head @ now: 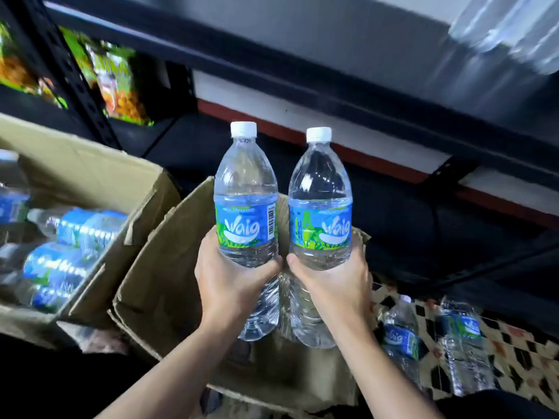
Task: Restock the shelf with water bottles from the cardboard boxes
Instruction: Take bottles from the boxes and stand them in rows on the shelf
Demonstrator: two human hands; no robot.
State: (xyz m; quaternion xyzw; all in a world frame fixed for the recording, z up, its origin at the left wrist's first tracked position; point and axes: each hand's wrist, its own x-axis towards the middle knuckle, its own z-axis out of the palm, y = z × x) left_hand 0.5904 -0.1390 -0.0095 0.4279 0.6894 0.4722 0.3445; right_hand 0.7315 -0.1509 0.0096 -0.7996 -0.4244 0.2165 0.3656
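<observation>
Gripping 1 water bottle, the left hand holds it upright. The right hand grasps another bottle above a cardboard box.

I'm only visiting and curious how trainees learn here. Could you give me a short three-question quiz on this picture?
1. True or false: the left hand and the right hand each hold one clear plastic water bottle with a blue label.
2. The held bottles' screw caps are: A white, B red, C green.
3. How many brown cardboard boxes are in view?
Key: 1 true; 2 A; 3 two.
</observation>
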